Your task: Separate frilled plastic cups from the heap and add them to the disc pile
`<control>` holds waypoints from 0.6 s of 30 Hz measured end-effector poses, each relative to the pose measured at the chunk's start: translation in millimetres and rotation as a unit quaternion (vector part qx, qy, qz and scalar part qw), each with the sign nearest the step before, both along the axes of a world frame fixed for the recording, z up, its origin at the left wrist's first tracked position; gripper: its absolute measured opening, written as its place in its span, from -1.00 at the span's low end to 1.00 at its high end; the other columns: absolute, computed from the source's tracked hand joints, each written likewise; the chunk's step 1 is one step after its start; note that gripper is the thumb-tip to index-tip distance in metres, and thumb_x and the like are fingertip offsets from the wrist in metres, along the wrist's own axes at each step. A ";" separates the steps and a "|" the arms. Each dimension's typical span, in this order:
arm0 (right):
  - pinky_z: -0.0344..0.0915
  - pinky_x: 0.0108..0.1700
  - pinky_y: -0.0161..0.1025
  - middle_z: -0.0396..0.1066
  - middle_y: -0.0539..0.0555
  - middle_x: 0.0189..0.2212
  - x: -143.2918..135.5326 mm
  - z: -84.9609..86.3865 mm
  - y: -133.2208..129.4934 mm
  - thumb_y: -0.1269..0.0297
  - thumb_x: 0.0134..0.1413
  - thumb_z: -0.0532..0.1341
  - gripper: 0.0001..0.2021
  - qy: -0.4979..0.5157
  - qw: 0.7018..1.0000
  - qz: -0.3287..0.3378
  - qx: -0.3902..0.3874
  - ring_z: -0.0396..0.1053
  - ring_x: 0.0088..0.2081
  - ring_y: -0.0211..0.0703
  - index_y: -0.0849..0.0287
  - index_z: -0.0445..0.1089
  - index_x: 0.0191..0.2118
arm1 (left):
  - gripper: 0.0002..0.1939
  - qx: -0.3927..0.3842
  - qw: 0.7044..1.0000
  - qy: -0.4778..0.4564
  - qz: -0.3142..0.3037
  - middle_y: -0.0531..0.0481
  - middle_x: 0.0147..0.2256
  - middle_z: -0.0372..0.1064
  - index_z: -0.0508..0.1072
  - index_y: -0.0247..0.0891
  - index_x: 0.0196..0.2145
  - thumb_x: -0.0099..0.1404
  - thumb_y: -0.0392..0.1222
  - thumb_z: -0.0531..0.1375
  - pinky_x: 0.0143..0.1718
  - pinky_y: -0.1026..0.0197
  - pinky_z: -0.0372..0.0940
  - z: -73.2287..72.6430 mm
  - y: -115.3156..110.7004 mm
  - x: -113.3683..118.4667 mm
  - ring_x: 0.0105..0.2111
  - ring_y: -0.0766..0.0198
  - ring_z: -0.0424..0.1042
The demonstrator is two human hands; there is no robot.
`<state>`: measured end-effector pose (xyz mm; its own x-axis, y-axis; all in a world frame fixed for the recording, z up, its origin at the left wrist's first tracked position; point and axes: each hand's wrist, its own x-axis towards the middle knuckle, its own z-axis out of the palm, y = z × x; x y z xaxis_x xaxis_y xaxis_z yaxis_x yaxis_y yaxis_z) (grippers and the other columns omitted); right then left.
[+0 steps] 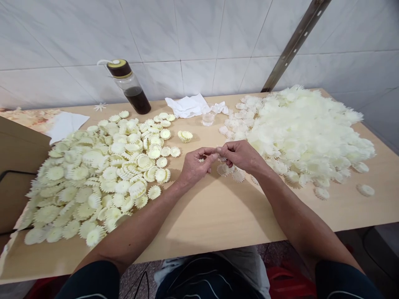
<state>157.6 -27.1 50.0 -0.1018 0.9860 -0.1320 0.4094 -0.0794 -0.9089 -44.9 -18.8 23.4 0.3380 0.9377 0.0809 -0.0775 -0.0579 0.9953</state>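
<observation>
Both hands meet over the middle of the table, fingertips touching. My left hand [197, 165] is closed in a pinch, with a bit of a pale yellow piece showing between its fingers. My right hand [238, 154] is pinched too, and what its fingertips hold is too small to name. Translucent white toothed discs [238, 175] lie just below my right hand. To the left spreads a large heap of pale yellow toothed discs [109, 166]. A big pile of whitish toothed discs [299, 128] is at the right. A small yellow stack [185, 136] sits beyond my left hand.
Near the wall stands a bottle of dark liquid [134, 91]. White tissue [188, 106] lies behind a small clear cup [208, 118]. A cardboard box [21, 174] is at the left edge, and a metal upright [293, 45] rises at the back right.
</observation>
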 end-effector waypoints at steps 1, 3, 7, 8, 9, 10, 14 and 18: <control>0.26 -0.50 -0.30 0.44 0.02 -0.62 0.3 -0.5 0.2 -0.36 0.12 0.40 -0.40 0.006 1.000 0.004 0.000 0.39 -0.57 -0.23 0.17 0.51 -0.46 | -0.57 0.004 1.000 0.003 0.003 0.00 -0.44 0.53 0.68 -0.34 -0.13 0.32 0.14 0.40 -0.61 0.31 0.22 -0.1 0.3 -0.3 -0.64 0.43 0.30; 0.32 -0.47 -0.29 0.46 0.03 -0.58 1.2 -1.5 0.7 -0.35 0.14 0.38 -0.42 0.025 1.000 0.015 -0.003 0.42 -0.55 -0.22 0.17 0.53 -0.42 | -0.58 0.006 1.000 0.009 0.019 0.05 -0.53 0.47 0.68 -0.33 -0.13 0.36 0.14 0.37 -0.61 0.31 0.20 -1.0 1.1 -1.1 -0.65 0.41 0.29; 0.44 -0.39 -0.26 0.49 0.02 -0.53 1.6 -2.4 0.8 -0.23 0.12 0.46 -0.52 0.048 0.998 0.035 -0.011 0.47 -0.50 -0.20 0.16 0.56 -0.37 | -0.59 0.004 0.999 0.020 0.048 0.09 -0.60 0.38 0.66 -0.30 -0.18 0.40 0.15 0.33 -0.61 0.32 0.17 -4.1 3.5 -2.3 -0.65 0.39 0.28; 0.44 -0.39 -0.25 0.49 0.02 -0.54 1.3 -2.2 0.6 -0.19 0.12 0.48 -0.55 0.045 0.998 0.037 -0.011 0.47 -0.50 -0.19 0.16 0.56 -0.37 | -0.60 0.003 0.998 0.019 0.052 0.08 -0.59 0.39 0.65 -0.30 -0.19 0.40 0.15 0.33 -0.61 0.32 0.16 -5.1 4.3 -2.2 -0.65 0.40 0.28; 0.44 -0.38 -0.25 0.49 0.01 -0.54 1.1 -1.8 0.2 -0.16 0.12 0.48 -0.57 0.041 0.998 0.041 -0.012 0.47 -0.49 -0.19 0.15 0.56 -0.37 | -0.60 -0.001 0.998 0.015 0.056 0.07 -0.56 0.42 0.64 -0.29 -0.21 0.39 0.15 0.33 -0.62 0.33 0.16 -6.3 5.2 -2.1 -0.65 0.41 0.29; 0.44 -0.38 -0.25 0.49 0.01 -0.54 1.0 -1.3 -0.3 -0.13 0.14 0.47 -0.60 0.035 0.998 0.045 -0.013 0.47 -0.49 -0.19 0.15 0.57 -0.35 | -0.61 -0.007 0.998 0.007 0.062 0.05 -0.52 0.45 0.62 -0.29 -0.24 0.38 0.15 0.34 -0.63 0.33 0.16 -7.8 6.3 -1.9 -0.64 0.42 0.29; 0.39 -0.38 -0.25 0.50 0.01 -0.53 3.0 3.4 -2.4 -0.09 0.18 0.44 -0.65 0.003 0.997 0.069 -0.019 0.46 -0.49 -0.19 0.13 0.60 -0.31 | -0.61 -0.047 0.994 -0.041 0.091 0.03 -0.43 0.49 0.54 -0.26 -0.31 0.33 0.16 0.38 -0.69 0.33 0.10 -15.0 12.5 -1.8 -0.66 0.44 0.28; 0.33 -0.40 -0.26 0.50 0.02 -0.50 9.4 14.5 -5.1 -0.12 0.21 0.41 -0.63 -0.025 0.994 0.101 -0.028 0.42 -0.47 -0.20 0.13 0.62 -0.30 | -0.59 -0.072 0.988 -0.063 0.119 0.02 -0.40 0.48 0.52 -0.25 -0.34 0.29 0.19 0.40 -0.72 0.34 0.07 -17.9 17.1 -2.4 -0.66 0.45 0.26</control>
